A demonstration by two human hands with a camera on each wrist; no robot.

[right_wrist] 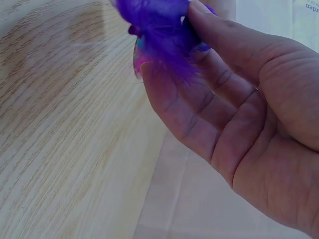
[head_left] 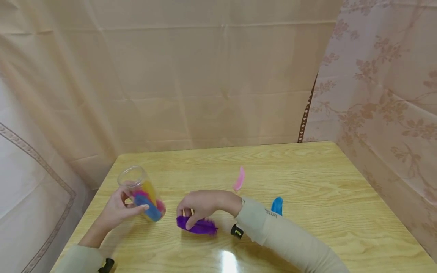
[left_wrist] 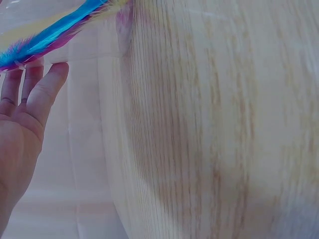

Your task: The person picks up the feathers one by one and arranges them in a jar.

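Observation:
My left hand [head_left: 117, 208] grips a clear, open-mouthed jar [head_left: 145, 179] around its side, at the left of the table. The jar leans, its mouth toward the upper left. Inside it lie a blue feather [head_left: 150, 206], a yellow feather [head_left: 148, 188] and some magenta ones. Just to the right, my right hand [head_left: 203, 204] pinches a purple feather [head_left: 202, 227] between thumb and fingers, low over the wood. In the right wrist view the fluffy purple feather [right_wrist: 164, 35] partly hides the jar behind it.
A pink feather [head_left: 240, 179] lies on the wooden table [head_left: 300, 170] beyond my right wrist. A second blue feather [head_left: 277, 206] shows behind the right forearm, partly covered by the sleeve. Beige cloth [head_left: 205, 87] hangs behind the table and patterned cloth on the right.

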